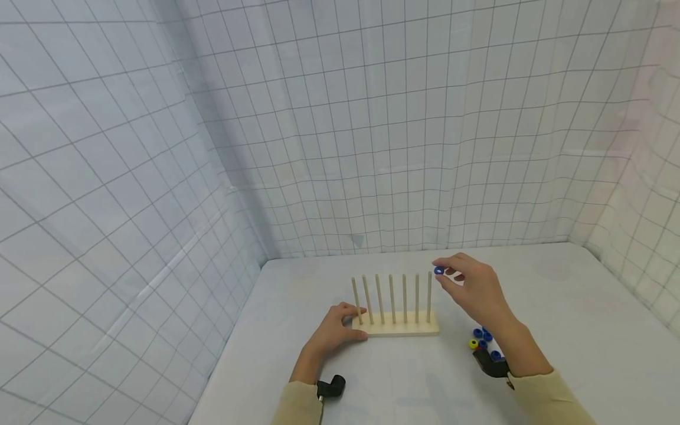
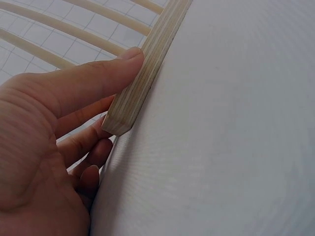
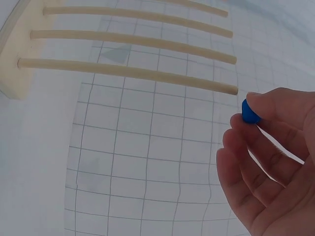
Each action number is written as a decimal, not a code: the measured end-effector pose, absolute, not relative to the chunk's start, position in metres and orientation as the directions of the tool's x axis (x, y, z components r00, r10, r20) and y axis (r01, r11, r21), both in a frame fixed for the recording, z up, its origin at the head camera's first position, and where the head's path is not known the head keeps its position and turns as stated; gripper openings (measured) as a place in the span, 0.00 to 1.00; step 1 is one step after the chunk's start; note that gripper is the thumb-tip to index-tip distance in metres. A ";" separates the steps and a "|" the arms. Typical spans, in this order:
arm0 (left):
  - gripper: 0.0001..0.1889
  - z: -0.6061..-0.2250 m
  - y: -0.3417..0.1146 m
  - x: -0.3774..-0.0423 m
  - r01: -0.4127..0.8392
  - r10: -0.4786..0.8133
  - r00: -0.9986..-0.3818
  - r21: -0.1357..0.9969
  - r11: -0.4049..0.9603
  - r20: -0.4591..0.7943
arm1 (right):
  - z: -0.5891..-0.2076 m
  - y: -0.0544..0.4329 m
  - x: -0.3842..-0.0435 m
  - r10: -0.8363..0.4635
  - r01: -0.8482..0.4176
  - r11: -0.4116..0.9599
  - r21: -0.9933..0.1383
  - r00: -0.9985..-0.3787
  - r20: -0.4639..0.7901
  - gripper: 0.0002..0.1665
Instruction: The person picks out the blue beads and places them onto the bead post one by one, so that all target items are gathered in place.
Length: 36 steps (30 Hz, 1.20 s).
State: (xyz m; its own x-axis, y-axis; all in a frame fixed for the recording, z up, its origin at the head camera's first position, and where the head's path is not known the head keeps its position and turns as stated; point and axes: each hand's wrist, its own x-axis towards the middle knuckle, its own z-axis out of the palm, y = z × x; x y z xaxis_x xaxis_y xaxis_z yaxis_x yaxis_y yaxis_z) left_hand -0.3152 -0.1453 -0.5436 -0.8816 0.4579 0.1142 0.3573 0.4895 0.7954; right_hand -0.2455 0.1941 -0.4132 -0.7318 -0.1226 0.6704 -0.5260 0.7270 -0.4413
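A pale wooden peg rack [image 1: 395,332] with a row of several upright pegs stands on the white table. My left hand [image 1: 336,328] grips the rack's left end, the thumb on the front edge of the plywood base [image 2: 142,73] and fingers behind it. Between thumb and fingertips my right hand [image 1: 473,286] pinches a blue bead [image 1: 439,270] with a hole through it. In the right wrist view the blue bead [image 3: 250,113] is just off the tip of the rack's rightmost peg [image 3: 147,74], apart from it. The pegs carry no beads.
Right of the rack, under my right forearm, lies a loose group of several blue beads [image 1: 487,336] and a yellow bead [image 1: 473,343]. A bit of red shows beside them, partly hidden by the black wrist camera [image 1: 491,363]. White grid-lined sheeting [image 1: 372,147] walls the table.
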 end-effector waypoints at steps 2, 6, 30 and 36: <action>0.30 -0.544 -0.146 -0.315 0.353 0.458 -0.882 0.800 0.485 0.112 | -0.414 0.192 -0.246 -0.116 -0.527 0.719 -0.452 -0.732 0.671 0.16; 0.29 -0.543 -0.146 -0.314 0.351 0.456 -0.883 0.806 0.477 0.115 | -0.417 0.189 -0.247 -0.110 -0.537 0.699 -0.471 -0.732 0.672 0.16; 0.30 -0.545 -0.148 -0.313 0.325 0.437 -0.895 0.802 0.502 0.089 | -0.427 0.182 -0.252 -0.094 -0.523 0.643 -0.560 -0.779 0.620 0.15; 0.30 -0.546 -0.148 -0.314 0.325 0.436 -0.895 0.803 0.500 0.091 | -0.428 0.184 -0.254 -0.079 -0.494 0.627 -0.602 -0.809 0.582 0.13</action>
State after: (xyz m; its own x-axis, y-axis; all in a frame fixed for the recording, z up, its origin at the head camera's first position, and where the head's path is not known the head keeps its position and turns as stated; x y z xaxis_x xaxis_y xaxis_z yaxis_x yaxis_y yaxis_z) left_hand -0.3136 -0.1476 -0.5456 -0.8955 0.4356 0.0914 0.3250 0.4996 0.8030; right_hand -0.2537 0.1841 -0.4283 -0.8094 -0.0790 0.5820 -0.4942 0.6270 -0.6022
